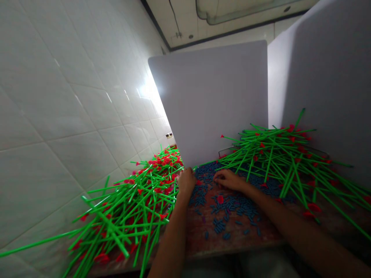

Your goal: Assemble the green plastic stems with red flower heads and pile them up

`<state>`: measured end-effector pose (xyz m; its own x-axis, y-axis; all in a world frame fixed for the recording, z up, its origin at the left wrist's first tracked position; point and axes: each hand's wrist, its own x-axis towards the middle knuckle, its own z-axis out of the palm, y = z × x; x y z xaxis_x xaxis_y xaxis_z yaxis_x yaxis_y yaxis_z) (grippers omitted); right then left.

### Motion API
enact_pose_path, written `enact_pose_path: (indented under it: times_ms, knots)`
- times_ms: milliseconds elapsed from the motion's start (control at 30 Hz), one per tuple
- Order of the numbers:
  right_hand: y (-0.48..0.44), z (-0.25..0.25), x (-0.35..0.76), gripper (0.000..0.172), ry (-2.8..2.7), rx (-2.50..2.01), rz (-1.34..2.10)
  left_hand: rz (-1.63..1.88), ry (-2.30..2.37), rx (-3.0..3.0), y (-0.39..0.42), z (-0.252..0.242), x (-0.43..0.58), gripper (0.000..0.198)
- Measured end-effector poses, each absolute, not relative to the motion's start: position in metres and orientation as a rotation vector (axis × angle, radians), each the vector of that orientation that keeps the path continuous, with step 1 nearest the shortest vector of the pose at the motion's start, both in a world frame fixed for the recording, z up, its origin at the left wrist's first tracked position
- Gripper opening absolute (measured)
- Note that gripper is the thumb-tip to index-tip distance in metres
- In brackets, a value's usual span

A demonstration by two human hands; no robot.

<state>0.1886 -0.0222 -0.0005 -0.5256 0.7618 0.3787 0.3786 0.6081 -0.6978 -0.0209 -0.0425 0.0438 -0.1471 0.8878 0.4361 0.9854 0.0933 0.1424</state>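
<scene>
Head camera view: a person's left hand [185, 182] sits bunched against the right edge of a heap of green sticks with red tips [145, 200], the sticks crossing every which way; whether it grips one cannot be told. The right hand [228, 180], fingers curled narrow, rests among small blue pellets [228, 204] on a brown table [199, 241], holding nothing visible, with a second heap [278, 166] just beyond and to its right.

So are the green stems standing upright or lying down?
Lying down: the green stems sprawl crisscrossed in loose heaps, leaning across one another on the tabletop.
</scene>
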Motion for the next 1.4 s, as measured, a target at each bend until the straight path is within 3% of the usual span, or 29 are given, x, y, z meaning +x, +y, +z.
enact_pose_path:
  times_ms: [200,467,733,933,1100,1400]
  knots:
    - [-0.021,-0.009,0.186,0.021,-2.229,-0.799,0.474,-0.976,-1.732,-2.157,-0.042,0.051,-0.007,0.026]
    - [-0.026,-0.021,0.174,0.014,-2.319,-0.760,0.309,-1.035,-1.468,-2.314,-0.051,0.048,0.014,0.029]
    - [-0.011,-0.002,0.191,0.014,-1.958,-0.758,0.529,-1.004,-1.456,-2.301,-0.053,0.046,0.018,0.032]
    - [-0.002,0.020,0.212,0.031,-1.551,-0.693,0.805,-1.015,-1.466,-2.336,-0.052,0.046,0.019,0.033]
    - [-0.003,0.024,0.212,0.039,-1.473,-0.680,0.866,-1.031,-1.451,-2.401,-0.054,0.046,0.022,0.032]
    - [-0.003,0.025,0.211,0.037,-1.469,-0.660,0.890,-1.055,-1.434,-2.443,-0.057,0.048,0.025,0.032]
